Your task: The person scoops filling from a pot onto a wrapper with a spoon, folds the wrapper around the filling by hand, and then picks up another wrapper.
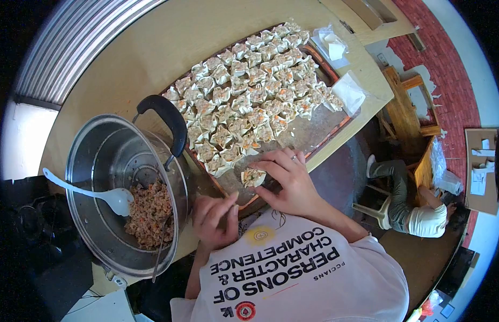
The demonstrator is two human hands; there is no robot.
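My right hand (292, 180) is at the near edge of the board, its thumb and fingers around an open-topped shumai dumpling (253, 177). To the left, my left hand (214, 219) is in front of my shirt, fingers curled toward the thumb, with nothing visible in them. Many filled shumai (238, 86) with pleated pale wrappers and orange bits stand in close rows on the board (314, 131). A large steel pot (102, 129) beside my left hand holds minced filling (147, 214). A white ladle (118, 200) rests in it, and a thin metal utensil handle (159, 252) leans on the rim.
The pot's black handle (171, 121) reaches toward the board. Plastic packets (348, 92) with white sheets lie at the board's right end, on the wooden table (136, 59). Off to the right, another person (426, 217) sits on a stool near wooden furniture (402, 110).
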